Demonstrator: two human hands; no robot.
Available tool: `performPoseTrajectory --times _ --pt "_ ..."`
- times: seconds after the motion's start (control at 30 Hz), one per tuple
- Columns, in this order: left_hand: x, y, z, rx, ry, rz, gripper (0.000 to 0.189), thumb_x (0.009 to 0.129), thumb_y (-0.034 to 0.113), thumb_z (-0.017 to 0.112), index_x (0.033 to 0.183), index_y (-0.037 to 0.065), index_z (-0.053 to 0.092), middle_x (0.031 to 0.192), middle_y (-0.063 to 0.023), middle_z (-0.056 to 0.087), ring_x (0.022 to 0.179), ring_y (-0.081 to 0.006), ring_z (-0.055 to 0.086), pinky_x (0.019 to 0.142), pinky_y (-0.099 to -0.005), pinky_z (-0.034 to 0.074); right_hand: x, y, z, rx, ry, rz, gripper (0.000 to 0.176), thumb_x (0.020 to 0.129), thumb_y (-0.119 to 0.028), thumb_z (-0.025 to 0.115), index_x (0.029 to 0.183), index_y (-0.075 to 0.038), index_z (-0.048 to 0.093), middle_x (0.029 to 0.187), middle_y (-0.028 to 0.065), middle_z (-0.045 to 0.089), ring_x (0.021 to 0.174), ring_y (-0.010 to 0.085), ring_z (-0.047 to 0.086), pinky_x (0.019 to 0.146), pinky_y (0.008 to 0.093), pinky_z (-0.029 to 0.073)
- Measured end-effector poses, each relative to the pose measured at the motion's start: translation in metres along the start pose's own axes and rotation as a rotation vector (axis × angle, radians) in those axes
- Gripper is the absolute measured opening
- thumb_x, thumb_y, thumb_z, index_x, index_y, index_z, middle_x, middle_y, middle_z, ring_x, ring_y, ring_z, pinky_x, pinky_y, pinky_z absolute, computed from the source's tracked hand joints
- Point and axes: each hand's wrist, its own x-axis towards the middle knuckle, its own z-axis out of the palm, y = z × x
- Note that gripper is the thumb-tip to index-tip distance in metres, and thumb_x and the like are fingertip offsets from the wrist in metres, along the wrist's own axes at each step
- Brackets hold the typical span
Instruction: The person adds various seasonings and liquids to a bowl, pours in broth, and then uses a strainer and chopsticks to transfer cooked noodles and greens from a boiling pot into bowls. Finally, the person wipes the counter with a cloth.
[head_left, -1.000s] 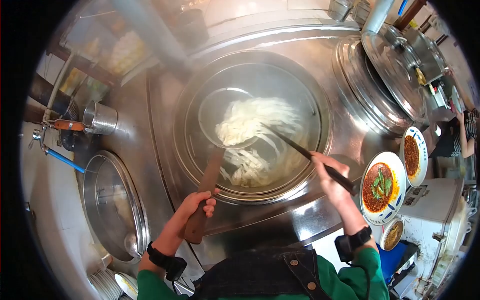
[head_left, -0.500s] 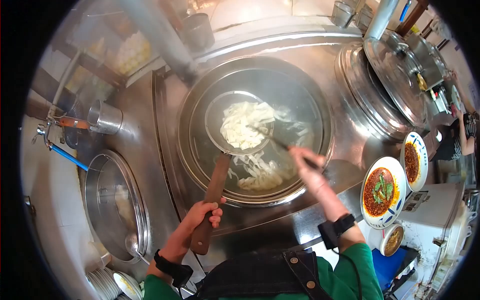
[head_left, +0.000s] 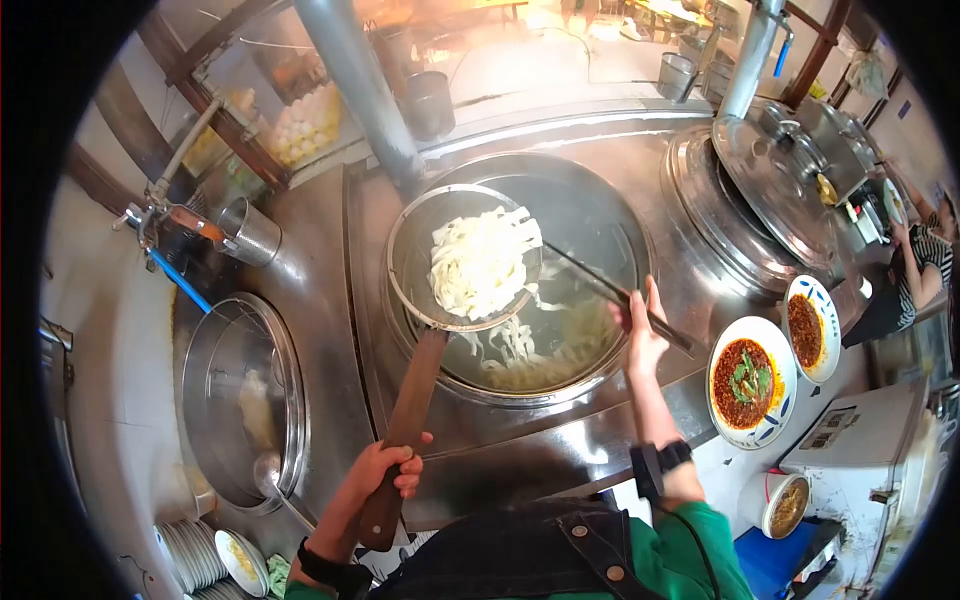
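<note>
My left hand point(head_left: 388, 472) is wrapped round the wooden handle of a round strainer point(head_left: 408, 262). A heap of wide white noodles point(head_left: 482, 262) lies in the strainer, which is above the big round pot point(head_left: 648, 215). Long dark chopsticks point(head_left: 590, 273) are gripped in my right hand point(head_left: 645, 325), their tips at the right side of the heap. More noodles point(head_left: 520, 345) float in the cloudy water below, and one strand hangs over the strainer's rim.
Two bowls of red chili sauce, one with green herbs point(head_left: 748, 385), one without point(head_left: 806, 328), stand at the right. Left is a metal pot point(head_left: 290, 400) with a ladle point(head_left: 268, 472). A large lidded pot point(head_left: 690, 210) is back right. Another person point(head_left: 915, 255) stands far right.
The strainer has risen out of the water and come nearer, with more noodles in it. My right hand has shifted slightly to the right and up with the chopsticks. The view has tilted upward.
</note>
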Motion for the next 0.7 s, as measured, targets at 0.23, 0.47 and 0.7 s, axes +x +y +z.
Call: performPoseTrajectory --times 0.23,0.47,0.7 --pt "-0.010 -0.020 0.001 0.013 0.010 0.013 0.036 0.083 0.008 0.040 0.119 0.001 0.038 0.064 -0.0017 0.041 0.051 -0.0095 0.041 0.048 -0.0273 0.040 0.015 0.004 0.006 0.413 0.124 0.122 0.033 0.083 -0.011 0.055 0.111 0.003 0.049 0.096 0.0137 0.059 0.071 0.0261 0.064 0.058 0.0229 0.051" --pt "0.022 -0.031 -0.010 -0.073 -0.006 0.038 0.033 0.082 0.008 0.044 0.114 0.002 0.041 0.064 -0.0016 0.042 0.051 -0.0100 0.042 0.049 -0.0286 0.041 -0.029 -0.080 0.011 0.281 -0.126 0.018 0.026 0.085 -0.008 0.051 0.107 0.005 0.049 0.085 0.0140 0.061 0.069 0.0261 0.064 0.054 0.0200 0.052" --pt "0.009 -0.033 -0.011 -0.030 0.052 0.088 0.033 0.081 0.008 0.044 0.114 0.002 0.041 0.064 -0.0020 0.042 0.050 -0.0098 0.042 0.049 -0.0286 0.040 -0.074 -0.117 -0.056 -0.474 -0.321 -0.211 0.034 0.085 -0.015 0.053 0.114 0.003 0.051 0.098 0.0120 0.062 0.076 0.0134 0.060 0.062 0.0221 0.047"
